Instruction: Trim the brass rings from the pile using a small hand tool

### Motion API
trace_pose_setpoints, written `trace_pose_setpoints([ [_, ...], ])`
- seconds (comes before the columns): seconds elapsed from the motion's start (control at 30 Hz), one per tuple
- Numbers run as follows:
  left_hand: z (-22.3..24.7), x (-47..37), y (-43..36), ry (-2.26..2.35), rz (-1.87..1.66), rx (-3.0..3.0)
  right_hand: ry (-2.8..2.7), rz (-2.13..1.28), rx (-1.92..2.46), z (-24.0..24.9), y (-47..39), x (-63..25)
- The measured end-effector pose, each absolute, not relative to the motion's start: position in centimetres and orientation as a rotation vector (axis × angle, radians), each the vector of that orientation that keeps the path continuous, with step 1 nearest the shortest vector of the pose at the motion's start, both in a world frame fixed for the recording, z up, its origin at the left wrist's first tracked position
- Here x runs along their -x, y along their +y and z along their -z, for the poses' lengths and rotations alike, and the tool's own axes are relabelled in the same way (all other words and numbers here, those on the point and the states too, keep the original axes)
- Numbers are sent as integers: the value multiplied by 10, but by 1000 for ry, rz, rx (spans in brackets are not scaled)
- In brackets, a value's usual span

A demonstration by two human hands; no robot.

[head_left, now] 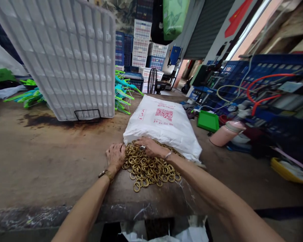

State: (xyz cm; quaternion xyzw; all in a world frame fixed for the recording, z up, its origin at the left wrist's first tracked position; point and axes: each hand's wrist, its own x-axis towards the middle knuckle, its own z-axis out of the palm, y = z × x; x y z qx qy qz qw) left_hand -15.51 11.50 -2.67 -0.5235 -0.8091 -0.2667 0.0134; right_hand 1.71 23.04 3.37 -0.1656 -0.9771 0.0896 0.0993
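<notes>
Head cam: brass-coloured rings (151, 168) heaped on table (65, 174), near side of wht sack (164, 129).
R hand (151, 148) over heap's far side; L hand (115, 155) curled at L edge, can't tell if either grips any. Heap loose, no clear long axis. Rings round, metal-looking; sack crinkly, pillow-shaped, red-printed; table brn, flat, worn.

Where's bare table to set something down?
Widest: the table left of the left hand, bordered behind by a dark stain and white tray. Smaller: between the right arm and yellow tray. Crowded: under the right hand, where brass rings meet the white sack, and around the pink bottle.
</notes>
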Motion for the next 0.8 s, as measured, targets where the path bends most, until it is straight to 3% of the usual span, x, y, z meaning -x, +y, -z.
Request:
trace_pose_setpoints([
  [0.17,24,154,115,-2465,844,1731,-2637,-364,600,-17,207,-96],
  [0.4,30,157,112,-2389,891,1861,-2232,-247,1113,42,174,-191],
  [0.8,41,99,86,-2394,922,1698,-2047,-265,1183,56,136,-140],
])
